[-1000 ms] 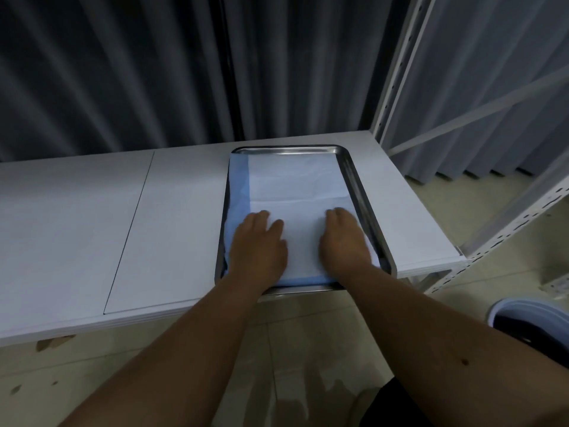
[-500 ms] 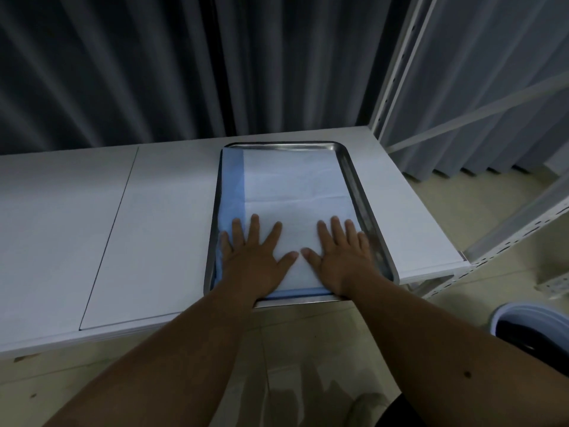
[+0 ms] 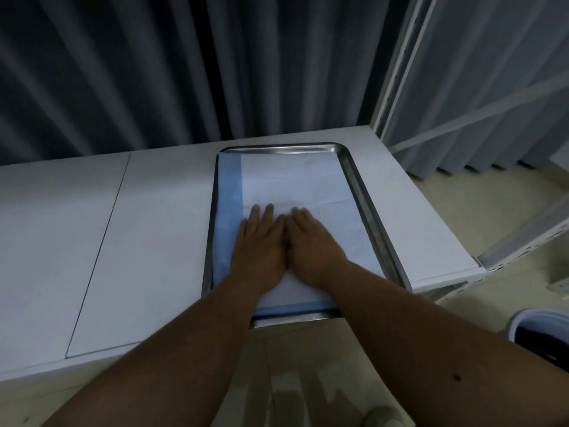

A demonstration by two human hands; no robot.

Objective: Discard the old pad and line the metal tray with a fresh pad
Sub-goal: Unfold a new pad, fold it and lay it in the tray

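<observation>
now you're on the smoothing step: left hand (image 3: 261,241) & right hand (image 3: 314,241), grips flat w/ nothing held, press the fresh pad (image 3: 292,183) inside the metal tray (image 3: 366,192) on the desk (image 3: 147,229). next, prob sweep outward to the corners.

You find no readable text, label, brand, number or sign anywhere in this view.
</observation>
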